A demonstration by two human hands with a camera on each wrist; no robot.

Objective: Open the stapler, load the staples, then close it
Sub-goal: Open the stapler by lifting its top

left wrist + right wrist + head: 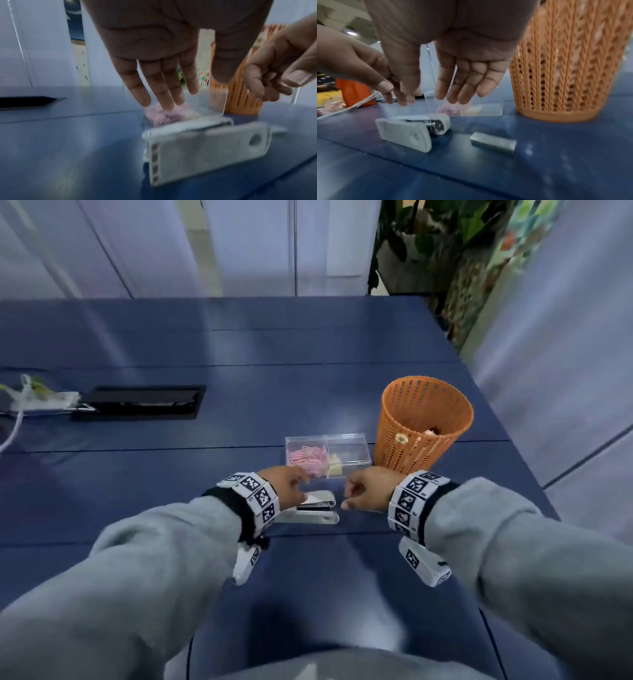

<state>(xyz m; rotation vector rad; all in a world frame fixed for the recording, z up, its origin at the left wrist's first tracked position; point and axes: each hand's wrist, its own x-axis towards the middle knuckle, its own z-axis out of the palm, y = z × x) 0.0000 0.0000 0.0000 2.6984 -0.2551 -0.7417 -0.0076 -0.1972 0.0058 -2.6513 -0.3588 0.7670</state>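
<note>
A white stapler [310, 508] lies on its side on the blue table [308, 577], with dark metal showing between its two white halves. My left hand [291, 487] hovers just over the stapler's left end, fingers straight and empty [188, 92], the stapler [205, 146] below them. My right hand [349, 494] hangs to the right of the stapler, fingers loosely curled and holding nothing [428, 100]. In the right wrist view the stapler [412, 131] has a silver staple strip [493, 143] lying loose on the table to its right.
A clear box [327, 455] with pink paper clips and pale bits stands just behind the hands. An orange mesh basket [423, 426] stands at the right, near the table's right edge. A black cable hatch [144, 402] and white cables [20, 405] are far left.
</note>
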